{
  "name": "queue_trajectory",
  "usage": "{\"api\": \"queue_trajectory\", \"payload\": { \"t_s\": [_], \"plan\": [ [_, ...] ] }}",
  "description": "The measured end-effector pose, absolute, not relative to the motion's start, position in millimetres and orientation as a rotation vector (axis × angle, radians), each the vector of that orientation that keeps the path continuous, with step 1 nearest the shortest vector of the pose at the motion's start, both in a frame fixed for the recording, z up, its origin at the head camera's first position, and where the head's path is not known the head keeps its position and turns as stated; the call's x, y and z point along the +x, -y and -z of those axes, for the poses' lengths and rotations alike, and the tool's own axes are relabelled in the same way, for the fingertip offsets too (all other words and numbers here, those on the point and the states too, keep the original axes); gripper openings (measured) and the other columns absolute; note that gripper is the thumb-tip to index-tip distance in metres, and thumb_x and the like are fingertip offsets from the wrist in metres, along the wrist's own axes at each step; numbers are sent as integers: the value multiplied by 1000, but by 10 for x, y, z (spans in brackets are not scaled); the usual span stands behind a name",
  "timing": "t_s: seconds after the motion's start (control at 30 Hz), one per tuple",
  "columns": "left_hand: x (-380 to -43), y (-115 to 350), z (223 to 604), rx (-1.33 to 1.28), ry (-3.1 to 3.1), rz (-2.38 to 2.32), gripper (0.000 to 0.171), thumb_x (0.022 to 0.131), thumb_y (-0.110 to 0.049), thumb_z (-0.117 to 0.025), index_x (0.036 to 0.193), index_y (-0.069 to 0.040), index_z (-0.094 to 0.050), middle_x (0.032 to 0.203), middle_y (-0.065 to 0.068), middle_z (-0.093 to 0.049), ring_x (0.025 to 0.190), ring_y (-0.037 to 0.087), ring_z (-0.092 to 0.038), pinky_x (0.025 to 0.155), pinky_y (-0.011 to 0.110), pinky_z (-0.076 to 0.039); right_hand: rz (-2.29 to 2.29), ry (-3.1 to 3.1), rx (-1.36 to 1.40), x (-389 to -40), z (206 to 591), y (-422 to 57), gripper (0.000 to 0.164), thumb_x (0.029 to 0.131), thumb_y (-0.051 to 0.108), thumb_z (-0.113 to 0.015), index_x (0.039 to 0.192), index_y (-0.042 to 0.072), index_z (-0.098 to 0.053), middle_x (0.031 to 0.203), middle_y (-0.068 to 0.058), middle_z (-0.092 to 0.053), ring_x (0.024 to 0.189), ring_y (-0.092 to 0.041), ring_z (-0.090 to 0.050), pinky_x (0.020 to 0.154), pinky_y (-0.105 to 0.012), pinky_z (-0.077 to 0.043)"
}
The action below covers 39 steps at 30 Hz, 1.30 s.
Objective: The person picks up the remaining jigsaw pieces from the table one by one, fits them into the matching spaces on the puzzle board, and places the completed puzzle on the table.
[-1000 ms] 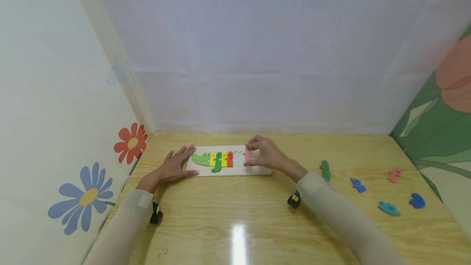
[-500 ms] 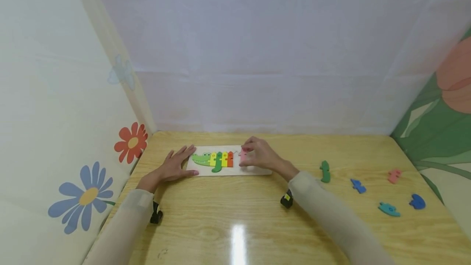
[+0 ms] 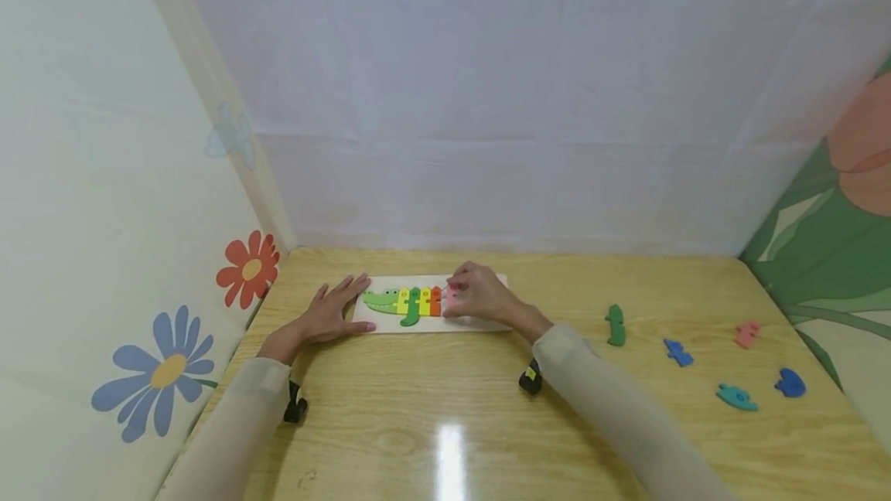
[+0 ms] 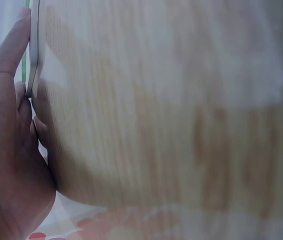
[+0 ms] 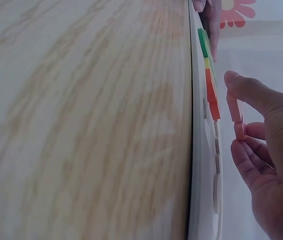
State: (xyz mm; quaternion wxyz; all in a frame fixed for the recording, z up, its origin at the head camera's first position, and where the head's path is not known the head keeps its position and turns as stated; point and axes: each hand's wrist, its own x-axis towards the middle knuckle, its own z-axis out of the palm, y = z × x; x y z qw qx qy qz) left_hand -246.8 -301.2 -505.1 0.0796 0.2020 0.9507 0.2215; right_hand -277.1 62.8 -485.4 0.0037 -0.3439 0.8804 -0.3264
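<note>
A white puzzle board point(image 3: 379, 281) lies on the table; its left part bears a light green crocodile head point(image 3: 379, 301), then yellow, green, yellow and orange-red puzzle pieces point(image 3: 435, 301). My left hand point(image 3: 327, 315) rests at the board's left end, fingers and thumb spread over its edge. Between thumb and fingers, my right hand point(image 3: 483, 294) pinches a pink puzzle piece point(image 5: 235, 112). In the right wrist view, that piece stands just above the board's surface, beside the orange-red one and apart from it. My right hand hides part of the board's recess in the head view.
Loose puzzle pieces lie on the right of the table: a green one point(image 3: 616, 325), a blue one point(image 3: 677, 352), a pink one point(image 3: 747, 333), a teal one point(image 3: 736, 397) and a dark blue one point(image 3: 790, 383). A white cloth wall point(image 3: 445, 138) stands behind the table.
My right hand has moved left along the board with the pink puzzle piece, up close to the orange-red one. The left hand has stayed in place.
</note>
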Motion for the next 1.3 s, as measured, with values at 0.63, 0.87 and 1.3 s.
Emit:
{"api": "queue_trajectory", "payload": {
  "t_s": [0.63, 0.87, 1.3],
  "plan": [
    [-2453, 3016, 5068, 609, -2841, -660, 102, 93, -56, -76, 167, -4, -28, 174, 19, -23, 160, 47, -14, 122, 74, -1, 926, -2762, -1052, -2729, 4887, -485, 65, 79, 32, -96, 129, -4, -72, 124, -12, -67, 112, -26, -64, 102, -39, -55],
    [-2454, 3009, 5055, 611, -2842, -671, 103, 92, -55, -77, 167, -4, -29, 174, 21, -24, 160, 48, -14, 122, 75, -1, 876, -2791, -1038, -2751, 4887, -462, 65, 80, 33, -95, 130, -2, -73, 125, -12, -67, 114, -25, -65, 105, -39, -54],
    [-2475, 3021, 5067, 602, -2843, -654, 103, 92, -55, -76, 167, -5, -28, 174, 20, -23, 161, 47, -13, 123, 73, 0, 870, -2772, -1032, -2756, 4857, -472, 65, 81, 33, -95, 130, -3, -72, 125, -13, -67, 115, -27, -64, 106, -41, -53]
  ]
}}
